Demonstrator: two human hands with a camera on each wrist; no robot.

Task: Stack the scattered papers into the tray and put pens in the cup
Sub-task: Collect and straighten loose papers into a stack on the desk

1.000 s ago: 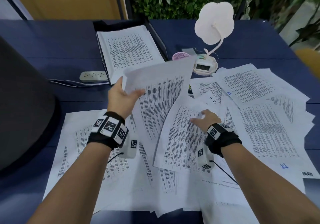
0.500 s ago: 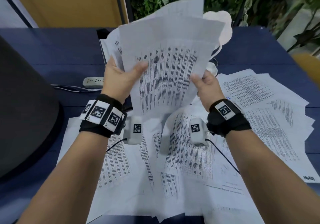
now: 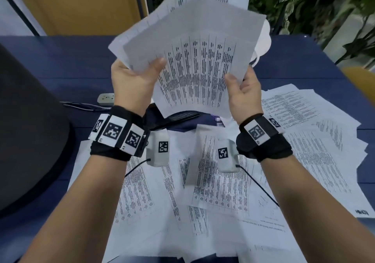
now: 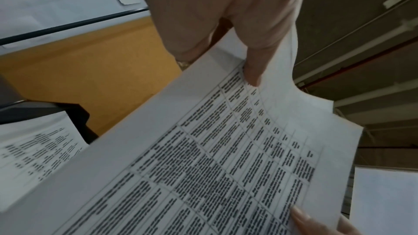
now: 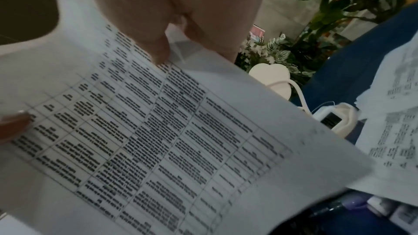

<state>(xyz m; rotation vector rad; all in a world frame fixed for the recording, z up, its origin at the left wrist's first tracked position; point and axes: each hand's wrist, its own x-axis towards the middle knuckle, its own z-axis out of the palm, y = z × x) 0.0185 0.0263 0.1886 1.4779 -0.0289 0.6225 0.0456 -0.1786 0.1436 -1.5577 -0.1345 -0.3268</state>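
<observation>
From the head view the task looks early: a loose sheaf of papers point(image 3: 194, 59) is held up above the scattered papers point(image 3: 223, 181) that cover the surface point(image 3: 60, 59), with the left hand point(image 3: 134, 82) and right hand point(image 3: 243, 88) each pinching a lower corner, thumb in front. The left wrist view shows the tray point(image 4: 76, 113), already holding sheets, just beyond the sheaf's left edge, the thumb pressed on the print. In the right wrist view the thumb and fingers point(image 5: 158, 47) clamp the sheaf's edge; no cup or pens can be made out for sure.

Blue table point(image 3: 60, 63) carries scattered papers point(image 3: 304, 140), power strip point(image 3: 105, 99).
</observation>
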